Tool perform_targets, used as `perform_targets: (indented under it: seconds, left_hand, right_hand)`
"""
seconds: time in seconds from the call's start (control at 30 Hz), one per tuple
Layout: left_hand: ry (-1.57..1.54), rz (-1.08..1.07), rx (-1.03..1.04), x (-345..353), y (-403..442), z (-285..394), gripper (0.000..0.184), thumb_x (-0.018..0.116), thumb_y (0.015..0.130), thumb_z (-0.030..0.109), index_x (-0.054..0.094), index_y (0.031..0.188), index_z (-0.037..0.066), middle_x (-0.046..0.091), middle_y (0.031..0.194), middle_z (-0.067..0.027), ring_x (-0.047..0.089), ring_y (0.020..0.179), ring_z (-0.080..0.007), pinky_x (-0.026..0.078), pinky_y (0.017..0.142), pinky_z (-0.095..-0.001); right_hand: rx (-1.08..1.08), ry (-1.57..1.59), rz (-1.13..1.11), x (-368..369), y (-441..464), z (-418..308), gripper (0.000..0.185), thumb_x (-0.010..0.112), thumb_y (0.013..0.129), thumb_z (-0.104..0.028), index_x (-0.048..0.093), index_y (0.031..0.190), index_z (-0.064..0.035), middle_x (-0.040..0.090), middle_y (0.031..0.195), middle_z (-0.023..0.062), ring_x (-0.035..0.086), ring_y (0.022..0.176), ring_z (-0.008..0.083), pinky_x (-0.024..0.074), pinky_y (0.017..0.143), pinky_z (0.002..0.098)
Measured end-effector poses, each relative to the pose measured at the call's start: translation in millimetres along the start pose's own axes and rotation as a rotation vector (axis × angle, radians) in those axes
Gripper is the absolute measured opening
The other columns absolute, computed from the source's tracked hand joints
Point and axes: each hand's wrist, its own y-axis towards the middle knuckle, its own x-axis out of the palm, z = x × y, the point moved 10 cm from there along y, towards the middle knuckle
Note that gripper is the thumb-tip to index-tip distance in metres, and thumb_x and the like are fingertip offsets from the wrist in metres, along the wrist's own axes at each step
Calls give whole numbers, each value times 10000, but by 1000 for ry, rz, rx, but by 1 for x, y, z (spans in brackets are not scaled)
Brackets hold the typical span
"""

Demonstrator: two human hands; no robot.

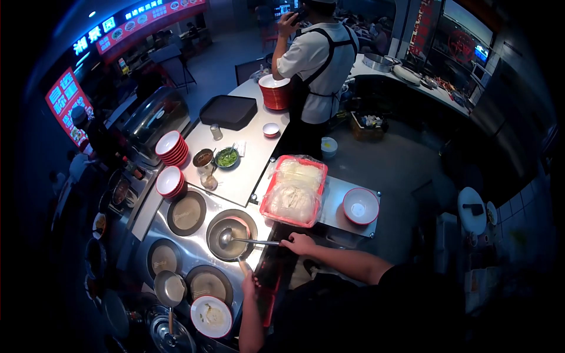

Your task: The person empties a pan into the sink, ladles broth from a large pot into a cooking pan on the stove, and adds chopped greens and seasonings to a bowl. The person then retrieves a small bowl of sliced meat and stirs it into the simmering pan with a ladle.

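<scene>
Metal ladle point(254, 241) extends left from gripping right hand point(299, 243); left hand point(249, 285) clasps pan handle point(243, 267).

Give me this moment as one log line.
left hand: gripping pan handle | right hand: holding ladle | ladle bowl: inside pan

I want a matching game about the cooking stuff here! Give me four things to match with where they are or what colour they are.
Things:
1. Ladle
2. Handle of the pan under the ladle
3. Chopped vegetables
4. Tray with wrapped food

Places and colours:
A. Red
B. In the left hand
C. Green
D. In the right hand

Right pairs: 1-D, 2-B, 3-C, 4-A
</scene>
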Motion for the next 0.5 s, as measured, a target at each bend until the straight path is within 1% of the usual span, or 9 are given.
perform_targets:
  seconds: [0.1, 0.13, 0.23, 0.3, 0.33, 0.43, 0.5]
  left_hand:
    - [37, 17, 23, -5, -3, 3, 319, 637, 962, 412, 573, 967, 99, 557, 745, 0, 516, 571, -109, 482, 515, -273]
    - [40, 23, 34, -5, -3, 5, 320, 645, 959, 410, 573, 967, 99, 571, 767, -5, 530, 584, -110, 500, 528, -274]
    - [45, 21, 32, -5, -4, 8, 265, 646, 969, 387, 576, 958, 132, 577, 781, -1, 536, 589, -116, 483, 526, -284]
    - [40, 0, 38, -4, -2, 8, 310, 669, 950, 376, 559, 1009, 93, 593, 841, -33, 577, 635, -132, 535, 555, -291]
    - [33, -5, 45, -5, -2, 11, 339, 681, 940, 371, 551, 1035, 73, 601, 871, -49, 598, 659, -140, 561, 569, -295]
    - [20, 25, 57, -4, -6, 8, 387, 688, 936, 348, 515, 1119, 54, 615, 941, -72, 638, 715, -158, 576, 580, -299]
    - [10, 90, 71, -5, -9, 4, 473, 691, 933, 337, 464, 1223, 39, 614, 1019, -99, 662, 756, -175, 582, 588, -302]
  right_hand:
    - [22, 121, 7, 7, -3, 12, 659, 608, 872, -641, 636, 1165, -51, 709, 1080, 182, 682, 1025, 341, 531, 861, 423]
    - [25, 147, 53, 6, -5, 15, 650, 616, 877, -625, 626, 1177, -48, 709, 1069, 183, 682, 1017, 338, 530, 861, 419]
    - [27, 255, 182, 3, -13, 25, 635, 635, 893, -582, 593, 1205, -31, 703, 1025, 186, 684, 977, 325, 530, 844, 405]
    - [26, 378, 261, 2, -17, 36, 641, 641, 901, -563, 569, 1212, -7, 693, 983, 187, 686, 928, 313, 532, 811, 394]
    - [50, 435, 217, 5, -21, 39, 636, 638, 926, -531, 514, 1255, -1, 671, 925, 159, 685, 771, 264, 536, 721, 377]
    - [107, 640, 194, 12, -33, 51, 655, 611, 951, -530, 443, 1312, -10, 635, 947, 133, 650, 628, 215, 523, 579, 356]
    - [169, 780, 186, 25, -32, 75, 625, 556, 979, -536, 386, 1337, -52, 600, 997, 117, 624, 556, 193, 496, 474, 327]
